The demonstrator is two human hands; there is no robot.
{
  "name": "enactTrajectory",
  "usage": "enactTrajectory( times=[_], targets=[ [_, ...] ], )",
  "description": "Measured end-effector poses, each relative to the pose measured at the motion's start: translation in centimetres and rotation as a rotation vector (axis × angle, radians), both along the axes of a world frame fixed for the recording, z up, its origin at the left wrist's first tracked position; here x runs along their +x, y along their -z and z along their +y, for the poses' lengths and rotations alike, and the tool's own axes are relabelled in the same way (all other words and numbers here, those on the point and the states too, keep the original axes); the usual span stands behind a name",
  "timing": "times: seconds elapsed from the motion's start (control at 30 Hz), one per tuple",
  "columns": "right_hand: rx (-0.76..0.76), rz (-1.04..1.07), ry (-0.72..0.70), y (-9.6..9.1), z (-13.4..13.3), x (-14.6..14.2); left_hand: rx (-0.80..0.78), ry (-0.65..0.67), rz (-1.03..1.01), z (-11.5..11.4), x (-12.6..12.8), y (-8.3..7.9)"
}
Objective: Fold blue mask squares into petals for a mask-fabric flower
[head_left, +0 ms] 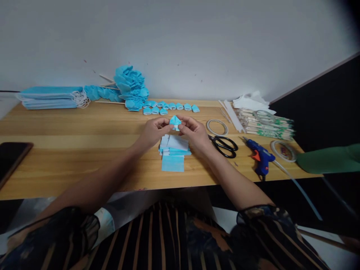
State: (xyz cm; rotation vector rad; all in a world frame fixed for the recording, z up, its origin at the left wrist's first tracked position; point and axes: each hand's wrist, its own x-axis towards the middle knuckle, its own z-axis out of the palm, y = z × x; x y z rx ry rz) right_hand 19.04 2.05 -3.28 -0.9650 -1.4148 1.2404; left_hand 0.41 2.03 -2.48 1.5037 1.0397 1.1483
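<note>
Between my two hands is a small folded blue petal (pixel 175 120) with a pointed top and a pale strip low on its front. My left hand (pixel 156 130) pinches its left side, and my right hand (pixel 194 131) pinches the right side. Just below them on the table lies a loose pile of cut blue and white fabric pieces (pixel 173 163). Beyond my hands, several similar folded petals (pixel 171 106) lie in rough rows. Black-handled scissors (pixel 225 145) rest by my right wrist, their blades partly hidden.
Stacked blue face masks (pixel 50 97) and blue fabric flowers on sticks (pixel 131 88) stand at the back left. To the right are a tape roll (pixel 217 128), a blue glue gun (pixel 261 157), packaged sticks (pixel 267 125) and a green bottle (pixel 329 159). A phone (pixel 12 159) lies far left.
</note>
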Motion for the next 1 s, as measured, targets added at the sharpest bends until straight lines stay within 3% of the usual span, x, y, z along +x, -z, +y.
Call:
enactTrajectory(
  times=[0.23, 0.57, 0.77, 0.9, 1.0],
  targets=[
    [0.001, -0.045, 0.028, -0.5, 0.1, 0.6, -0.013, 0.022, 0.057, 0.0, -0.2, -0.1],
    [0.133, -0.155, 0.048, 0.2, 0.6, 0.4, -0.032, 0.036, 0.124, -0.3, 0.1, -0.1],
    [0.252, -0.218, 0.295, -1.3, 1.0, 6.3, -0.097, -0.015, 0.074, 0.0, 0.0, 0.2],
    [0.258, -0.582, 0.43, -0.8, -0.6, 10.9, -0.124, -0.02, 0.063, -0.1, 0.2, -0.1],
    [0.261, -0.868, 0.429, 0.0, -1.9, 12.1, -0.11, -0.007, 0.054, -0.3, 0.2, -0.3]
  ],
)
